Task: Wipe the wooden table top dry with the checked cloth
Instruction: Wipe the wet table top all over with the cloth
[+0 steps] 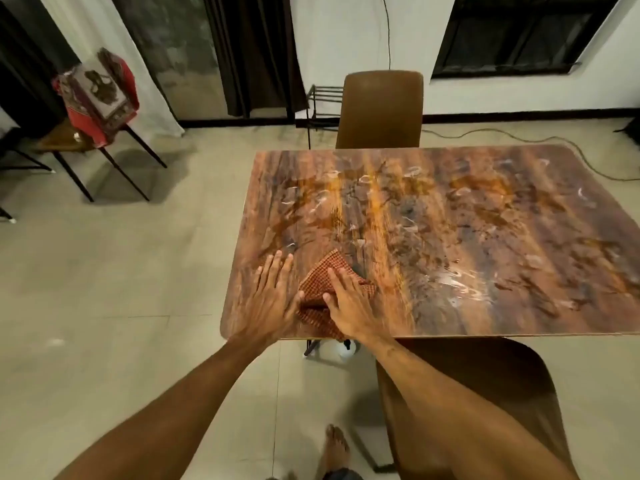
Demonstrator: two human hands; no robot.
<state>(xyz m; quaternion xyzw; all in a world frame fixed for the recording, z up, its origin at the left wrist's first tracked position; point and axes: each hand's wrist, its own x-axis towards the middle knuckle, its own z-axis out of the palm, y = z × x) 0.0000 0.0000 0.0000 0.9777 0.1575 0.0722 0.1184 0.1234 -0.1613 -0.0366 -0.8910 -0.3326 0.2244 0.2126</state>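
- Down at the near left corner of the wooden table top (450, 244): checked cloth (320, 299) bunched and flat on the wood, one edge reaching the near rim.
- Right hand (349, 306) pressed palm-down on the cloth, fingers (341, 282) spread and nearly straight, pinning rather than gripping.
- Left hand (272, 296) flat on bare wood just beside the cloth, fingers open and extended, thumb touching the cloth's edge, holding nothing.
- Wet smears and pale streaks showing across the middle and far right of the top; most of the job looks still ahead.
- Best bet from here: keep the palm weight even, push in long overlapping strokes along the grain, away from the corner.
- Worth opening the cloth out first; bunched like this, probably covers little per pass.
- Steadying with the left seems sensible, on a dried patch.
- Brown chair (381, 109) at the far side, well apart.
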